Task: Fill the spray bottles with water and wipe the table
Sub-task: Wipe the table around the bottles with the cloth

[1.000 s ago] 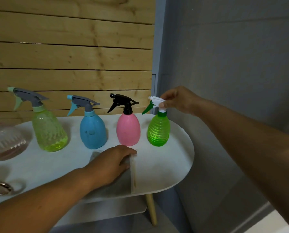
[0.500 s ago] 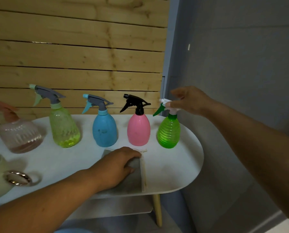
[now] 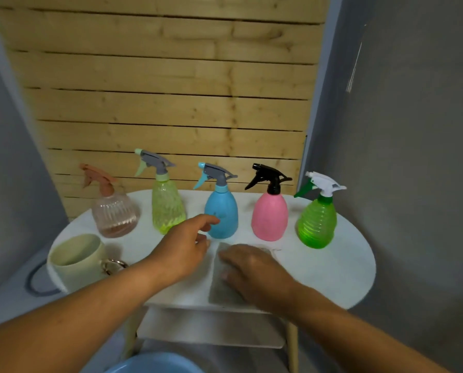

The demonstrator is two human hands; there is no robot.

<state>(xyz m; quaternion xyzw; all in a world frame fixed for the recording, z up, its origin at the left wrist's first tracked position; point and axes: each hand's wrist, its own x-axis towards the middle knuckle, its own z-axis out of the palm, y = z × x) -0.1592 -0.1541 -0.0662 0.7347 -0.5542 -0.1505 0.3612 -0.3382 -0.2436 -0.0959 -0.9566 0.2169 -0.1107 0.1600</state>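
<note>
Resting flat on the grey cloth [image 3: 226,286] at the counter's [image 3: 340,267] front edge, the right hand [image 3: 251,267] presses it with relaxed fingers while the left hand [image 3: 183,247] hovers released and empty beside it, before five upright spray bottles [image 3: 270,216].

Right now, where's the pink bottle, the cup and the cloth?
pink spray bottle [image 3: 269,219], head view, middle of its body
pale green cup [image 3: 75,267], head view, outer wall
grey cloth [image 3: 219,289], head view, bare left part

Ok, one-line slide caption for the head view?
Right hand flat on grey cloth, left hand lifted, before five spray bottles.
</note>
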